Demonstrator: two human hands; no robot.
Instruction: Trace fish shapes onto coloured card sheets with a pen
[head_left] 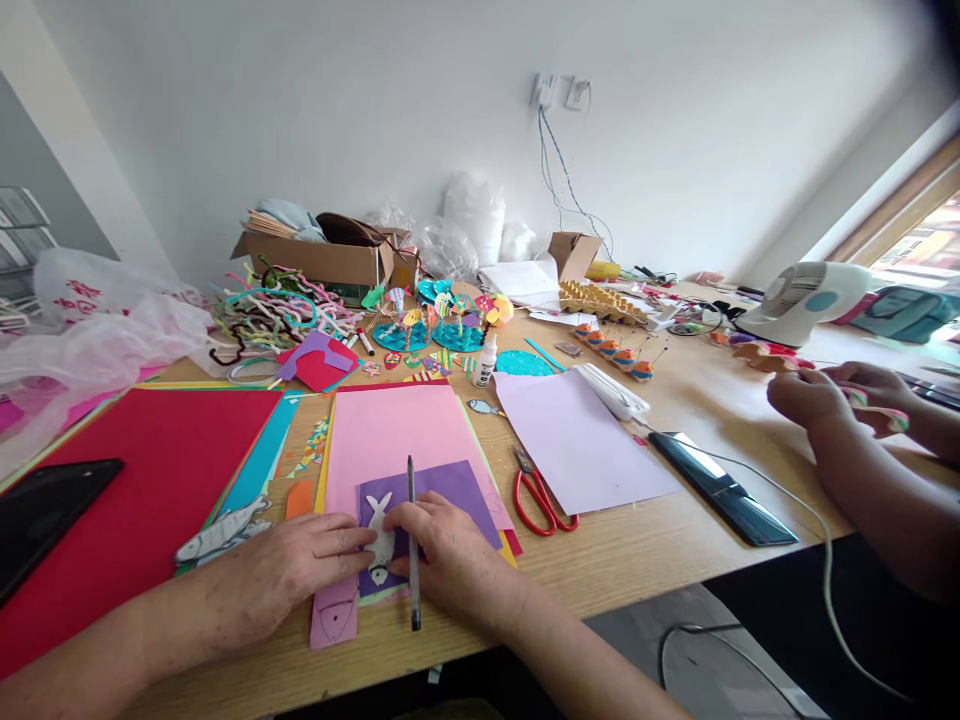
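Note:
A white paper fish cutout (381, 535) with a drawn face lies on a purple paper sheet (457, 490), tail pointing away from me. My left hand (307, 560) lies flat with fingers stretched, its fingertips on the fish's left edge. From the other side, my right hand (454, 560) touches the fish with its thumb and forefinger. A pen (413, 590) stands out from the fingers of that hand, across the purple sheet. Beneath are pink sheets (397, 420), and a pink strip (334, 615) with a drawn fish head shows below my left fingers.
Red-handled scissors (536, 500) lie beside a lilac sheet (577, 440). Left are red paper (150, 470), a black phone (52, 510) and drawn fish cutouts (221, 535). A glue bottle (486, 362) stands behind. Another person's hands (832, 395) work at right, near a cable (810, 500).

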